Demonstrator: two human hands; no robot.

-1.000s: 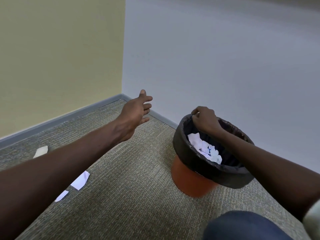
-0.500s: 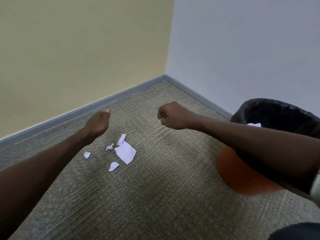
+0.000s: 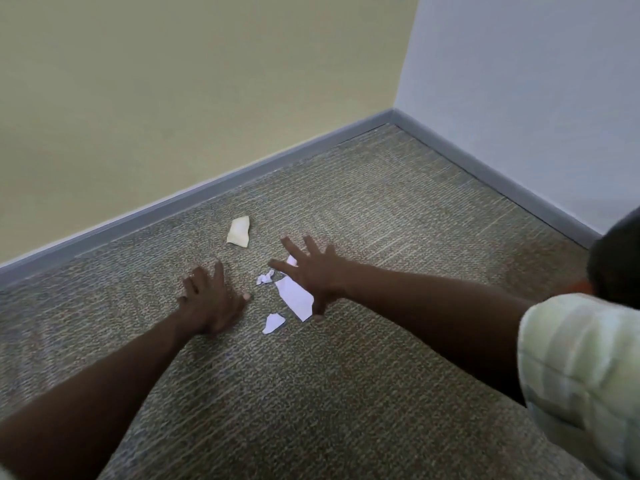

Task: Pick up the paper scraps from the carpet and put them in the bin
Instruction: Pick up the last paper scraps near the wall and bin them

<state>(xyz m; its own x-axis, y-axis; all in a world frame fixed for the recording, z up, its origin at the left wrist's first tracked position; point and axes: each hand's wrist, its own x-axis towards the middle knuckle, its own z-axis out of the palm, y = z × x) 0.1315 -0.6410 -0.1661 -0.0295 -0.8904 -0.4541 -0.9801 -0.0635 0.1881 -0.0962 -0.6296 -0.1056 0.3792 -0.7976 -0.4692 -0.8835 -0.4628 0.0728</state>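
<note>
Paper scraps lie on the carpet [image 3: 346, 375] near the corner: a large white torn piece [image 3: 294, 297], a small white piece [image 3: 273, 322] just in front of it, a crumpled bit [image 3: 265, 277], and a cream-coloured piece [image 3: 239, 231] nearer the skirting. The bin [image 3: 616, 268] shows only as a dark edge at far right, well apart from them. The right hand [image 3: 317, 277] hangs over the large piece with fingers spread wide, holding nothing; the left hand [image 3: 211, 299], fingers straight and apart, lies palm-down at the carpet beside the scraps, contact not certain.

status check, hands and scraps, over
Left hand open, on the carpet. Right hand open, spread over the scraps, none held. Bin at right edge. Nothing in the way.
</note>
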